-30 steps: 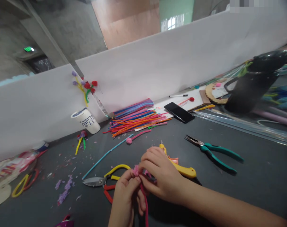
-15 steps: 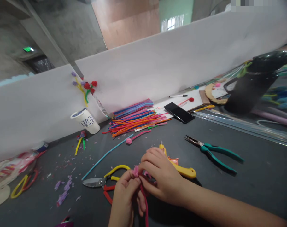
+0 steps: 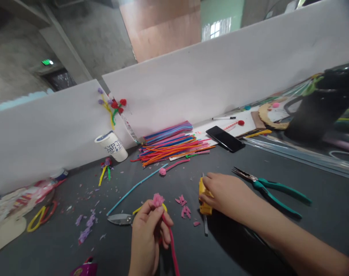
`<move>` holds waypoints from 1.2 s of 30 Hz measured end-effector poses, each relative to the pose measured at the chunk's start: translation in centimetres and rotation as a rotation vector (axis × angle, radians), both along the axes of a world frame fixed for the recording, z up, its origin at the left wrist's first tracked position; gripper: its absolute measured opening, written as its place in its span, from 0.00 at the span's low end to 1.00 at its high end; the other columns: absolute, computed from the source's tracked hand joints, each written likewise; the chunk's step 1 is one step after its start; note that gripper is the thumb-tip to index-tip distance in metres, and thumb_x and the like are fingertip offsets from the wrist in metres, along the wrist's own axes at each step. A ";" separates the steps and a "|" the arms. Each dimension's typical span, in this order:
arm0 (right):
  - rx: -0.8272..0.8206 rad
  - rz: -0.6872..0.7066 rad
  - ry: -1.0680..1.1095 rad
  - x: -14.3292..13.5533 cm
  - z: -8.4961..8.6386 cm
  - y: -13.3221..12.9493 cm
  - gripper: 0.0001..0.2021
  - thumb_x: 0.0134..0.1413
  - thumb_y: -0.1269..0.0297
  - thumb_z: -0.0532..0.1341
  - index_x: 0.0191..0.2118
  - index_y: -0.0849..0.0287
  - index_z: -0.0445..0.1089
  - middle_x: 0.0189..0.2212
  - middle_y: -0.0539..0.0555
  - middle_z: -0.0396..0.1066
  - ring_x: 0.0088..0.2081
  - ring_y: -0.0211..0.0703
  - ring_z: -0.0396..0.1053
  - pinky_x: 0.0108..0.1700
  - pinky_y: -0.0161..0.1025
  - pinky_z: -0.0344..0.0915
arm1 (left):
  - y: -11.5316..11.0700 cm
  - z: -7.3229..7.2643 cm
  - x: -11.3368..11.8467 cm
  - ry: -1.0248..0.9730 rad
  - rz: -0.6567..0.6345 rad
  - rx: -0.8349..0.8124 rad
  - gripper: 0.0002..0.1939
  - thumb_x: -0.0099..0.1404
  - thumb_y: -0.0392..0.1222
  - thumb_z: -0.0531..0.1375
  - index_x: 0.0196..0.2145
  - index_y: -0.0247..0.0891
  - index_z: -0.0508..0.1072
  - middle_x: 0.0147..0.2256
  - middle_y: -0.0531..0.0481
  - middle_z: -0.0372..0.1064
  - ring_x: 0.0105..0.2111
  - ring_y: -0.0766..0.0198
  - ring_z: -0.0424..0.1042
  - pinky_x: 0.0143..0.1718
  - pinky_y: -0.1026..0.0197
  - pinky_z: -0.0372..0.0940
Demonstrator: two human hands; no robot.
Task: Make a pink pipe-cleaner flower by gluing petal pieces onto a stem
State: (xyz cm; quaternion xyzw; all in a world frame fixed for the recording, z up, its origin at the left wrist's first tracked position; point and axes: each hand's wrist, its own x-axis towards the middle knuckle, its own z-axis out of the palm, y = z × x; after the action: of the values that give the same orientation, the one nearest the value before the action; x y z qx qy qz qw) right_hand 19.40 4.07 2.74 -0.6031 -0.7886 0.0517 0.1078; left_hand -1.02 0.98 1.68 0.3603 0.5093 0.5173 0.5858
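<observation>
In my left hand (image 3: 150, 232) a pink pipe-cleaner flower (image 3: 158, 199) is pinched between thumb and fingers, its fluffy head up and its darker pink stem (image 3: 173, 249) hanging down. My right hand (image 3: 224, 193) is closed around a yellow hot glue gun (image 3: 204, 209) on the table, a grey glue stick (image 3: 206, 227) showing at its near end. Between the hands lie small pink cut pieces (image 3: 185, 211). Scissors (image 3: 120, 219) with yellow and red handles are partly hidden behind my left hand. A light blue pipe cleaner (image 3: 137, 186) lies beyond them.
Green-handled pliers (image 3: 270, 188) lie to the right. At the back are a heap of coloured pipe cleaners (image 3: 174, 145), a black phone (image 3: 225, 138) and a white cup (image 3: 111, 147). A dark jug (image 3: 318, 107) stands far right. Purple scraps (image 3: 87, 227) are scattered on the left.
My right hand has left the flower, moved right and closed on the glue gun, which is now turned. My left hand still holds the flower. Pink pieces have come into view.
</observation>
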 end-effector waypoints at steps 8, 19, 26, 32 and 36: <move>-0.239 0.040 -0.139 1.1 -0.4 -0.5 0.12 0.38 0.76 0.62 0.35 0.63 0.72 0.33 0.63 0.74 0.32 0.57 0.75 0.29 0.40 0.59 | 0.8 -0.7 -0.6 -0.028 0.026 -0.020 0.13 0.57 0.46 0.62 0.22 0.35 0.66 0.15 0.57 0.67 0.08 0.77 0.56 0.08 0.75 0.50; -0.175 0.029 0.048 0.3 -1.9 0.5 0.12 0.41 0.83 0.54 0.32 0.63 0.67 0.33 0.59 0.68 0.31 0.47 0.71 0.32 0.39 0.58 | 1.1 -0.5 -0.4 -0.078 0.023 -0.030 0.11 0.52 0.43 0.65 0.24 0.35 0.68 0.17 0.54 0.70 0.09 0.74 0.61 0.09 0.73 0.56; -0.104 -0.012 0.258 -0.5 0.2 0.7 0.13 0.43 0.80 0.54 0.37 0.62 0.64 0.34 0.55 0.65 0.34 0.43 0.66 0.36 0.38 0.59 | 0.9 -0.2 -0.4 -0.120 -0.023 -0.079 0.09 0.51 0.41 0.65 0.25 0.33 0.69 0.19 0.49 0.73 0.15 0.68 0.70 0.15 0.70 0.64; -0.040 0.006 0.529 -0.7 0.3 0.7 0.05 0.44 0.74 0.56 0.30 0.58 0.61 0.28 0.49 0.60 0.27 0.39 0.61 0.28 0.35 0.58 | 0.5 0.7 -0.3 -0.189 -0.043 -0.109 0.11 0.52 0.39 0.67 0.31 0.31 0.71 0.24 0.44 0.77 0.21 0.66 0.75 0.22 0.71 0.68; -0.027 0.025 0.705 -1.0 0.4 0.4 0.05 0.48 0.67 0.57 0.27 0.55 0.57 0.24 0.46 0.57 0.25 0.38 0.59 0.26 0.34 0.58 | 0.5 0.7 -0.5 -0.184 -0.105 -0.113 0.10 0.54 0.40 0.67 0.26 0.32 0.70 0.21 0.48 0.75 0.15 0.73 0.68 0.15 0.74 0.62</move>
State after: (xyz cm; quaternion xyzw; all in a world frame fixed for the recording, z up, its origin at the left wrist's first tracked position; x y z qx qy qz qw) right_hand 18.45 4.50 3.14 -0.5398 -0.7095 0.2685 0.3649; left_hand -1.55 1.43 2.38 0.3040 0.4621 0.4872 0.6758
